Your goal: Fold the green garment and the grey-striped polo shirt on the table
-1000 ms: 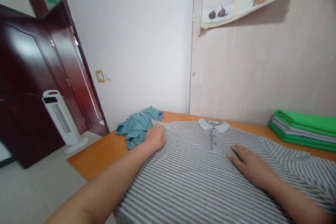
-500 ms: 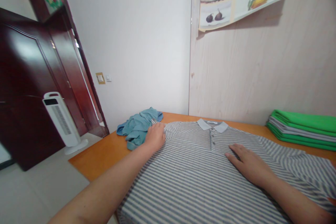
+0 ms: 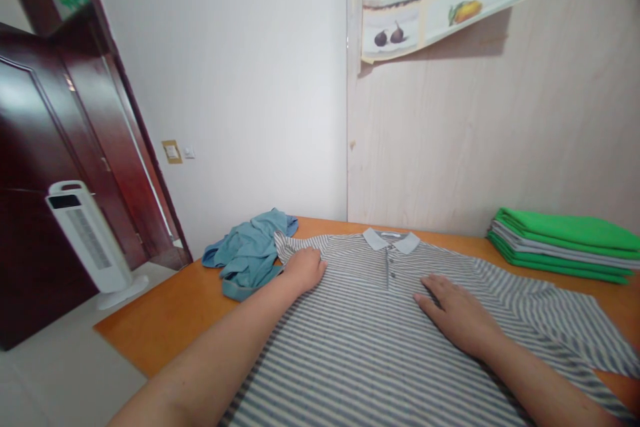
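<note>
A grey-and-cream striped polo shirt [image 3: 370, 340] lies spread front up, its plain grey collar [image 3: 393, 240] toward the wall. My left hand [image 3: 306, 269] rests on the shirt beside the sleeve at the left; its fingers are bent down, with tips partly hidden, and no cloth shows gripped in them. On the chest, right of the buttons, my right hand [image 3: 457, 313] lies flat with its thumb apart from the fingers. The sleeve at the right [image 3: 575, 320] stretches out with some folds. My forearms cover parts of the shirt's lower body.
A crumpled heap of teal clothes [image 3: 253, 250] sits left of the shirt on the orange-brown table [image 3: 165, 313]. Folded green and grey cloths [image 3: 570, 240] are stacked at the back right. The wall [image 3: 270, 113] borders the table's far edge. A white tower fan [image 3: 93, 240] stands on the floor.
My left hand has slid off the sleeve's end toward the shoulder and slightly nearer me. My right hand stays on the chest. The view has turned right, showing more of the right sleeve.
</note>
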Motion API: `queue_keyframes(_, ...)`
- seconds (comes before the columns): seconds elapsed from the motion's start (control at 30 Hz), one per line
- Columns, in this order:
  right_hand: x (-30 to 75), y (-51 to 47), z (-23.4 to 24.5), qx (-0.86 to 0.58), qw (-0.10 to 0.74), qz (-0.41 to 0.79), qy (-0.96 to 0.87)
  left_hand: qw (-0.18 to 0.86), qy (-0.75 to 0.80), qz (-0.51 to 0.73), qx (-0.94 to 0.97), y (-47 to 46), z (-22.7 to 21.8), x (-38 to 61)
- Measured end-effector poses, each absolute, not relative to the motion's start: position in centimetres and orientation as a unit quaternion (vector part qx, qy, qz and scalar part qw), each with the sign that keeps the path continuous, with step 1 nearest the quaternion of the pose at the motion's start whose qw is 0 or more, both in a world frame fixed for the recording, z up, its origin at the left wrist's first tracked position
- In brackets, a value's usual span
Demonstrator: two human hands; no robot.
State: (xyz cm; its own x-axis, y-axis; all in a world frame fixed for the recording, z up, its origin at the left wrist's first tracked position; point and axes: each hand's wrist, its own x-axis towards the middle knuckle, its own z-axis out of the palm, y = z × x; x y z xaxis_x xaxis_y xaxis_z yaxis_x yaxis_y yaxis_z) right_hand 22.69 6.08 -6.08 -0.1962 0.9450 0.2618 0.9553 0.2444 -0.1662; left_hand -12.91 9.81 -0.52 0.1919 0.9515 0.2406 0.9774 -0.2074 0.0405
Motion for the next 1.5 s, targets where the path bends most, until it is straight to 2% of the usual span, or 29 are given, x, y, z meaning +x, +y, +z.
queue_keyframes(0.23,22.5,5.7,-5.6,-0.62,0.152,-0.005,-0.77,0.032,-0.552,-0.109,-0.826,11.5,-1.4,-8.4)
queue_keyframes(0.5,22.2,5.4,-5.3,-0.627,0.148,0.001,-0.765,0.05,-0.642,-0.107,-0.758,14.8,-1.3,-8.2)
queue_keyframes(0.67,22.2,5.3,-5.4,-0.629,0.153,-0.001,-0.762,0.058,-0.611,-0.118,-0.781,16.0,-1.6,-6.8)
queue_keyframes(0.93,21.9,5.0,-5.1,-0.637,0.154,0.005,-0.755,0.079,-0.644,-0.135,-0.749,18.9,-1.7,-5.5)
queue_keyframes(1.23,21.8,4.9,-5.0,-0.644,0.148,0.017,-0.75,0.06,-0.651,-0.11,-0.748,20.9,-1.9,-4.9)
queue_keyframes(1.5,21.7,4.8,-4.9,-0.646,0.148,0.027,-0.748,0.033,-0.592,-0.088,-0.801,22.2,-2.4,-3.8)
